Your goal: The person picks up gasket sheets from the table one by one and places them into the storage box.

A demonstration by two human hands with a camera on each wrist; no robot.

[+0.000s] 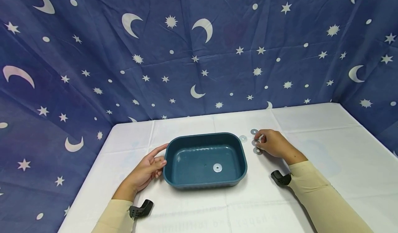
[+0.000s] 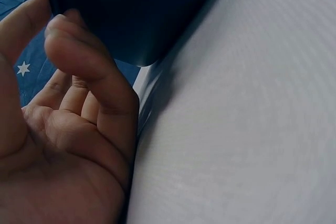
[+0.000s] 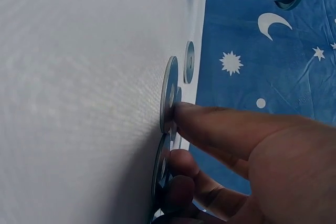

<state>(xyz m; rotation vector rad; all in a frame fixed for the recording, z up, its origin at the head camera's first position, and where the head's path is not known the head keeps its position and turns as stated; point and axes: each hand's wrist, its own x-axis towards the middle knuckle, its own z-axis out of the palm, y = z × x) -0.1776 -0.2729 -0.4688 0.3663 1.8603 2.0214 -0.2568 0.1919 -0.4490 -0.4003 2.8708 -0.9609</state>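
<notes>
A deep teal plastic bin (image 1: 205, 185) rests on the white-covered table, with one metal washer (image 1: 221, 169) lying flat inside. My left hand (image 1: 147, 170) touches the bin's left end, index finger straight at the back corner and thumb against the side; its other fingers curl loosely below. Right of the bin, my right hand (image 1: 273, 143) pinches at a washer (image 1: 254, 143) between thumb and curled fingers, close to the cloth. More washers lie about it: one behind (image 1: 254, 131), a paler one to the left (image 1: 243, 138) and a nearer one (image 1: 257, 151). In the right wrist view the thumb overlaps the washers.
White cloth (image 1: 192, 208) with fold lines covers the table. Behind and at both sides hangs a blue curtain (image 1: 230, 87) with stars and moons, meeting the table's far edge. Black wrist cameras (image 1: 141, 209) sit on both beige sleeves.
</notes>
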